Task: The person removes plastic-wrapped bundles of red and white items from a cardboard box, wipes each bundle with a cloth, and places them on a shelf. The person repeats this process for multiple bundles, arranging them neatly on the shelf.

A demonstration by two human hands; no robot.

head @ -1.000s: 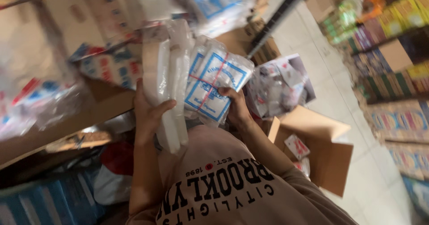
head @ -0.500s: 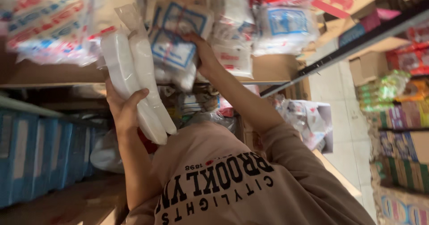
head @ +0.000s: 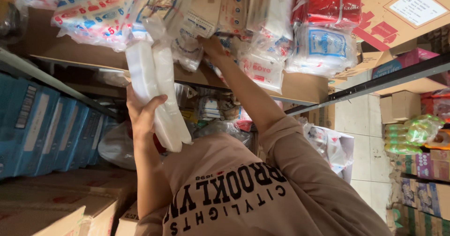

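Now the right hand (head: 212, 46) has reached deeper among shelf packets (head: 262, 67), fingers hidden; left hand (head: 143, 116) still grips white sleeves (head: 157, 90).

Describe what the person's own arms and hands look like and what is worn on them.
Both hands are bare, with no gloves, rings or watch visible. The left hand and its forearm are uncovered. The right hand leads back along a bare forearm to a loose beige sleeve pushed up near the elbow.
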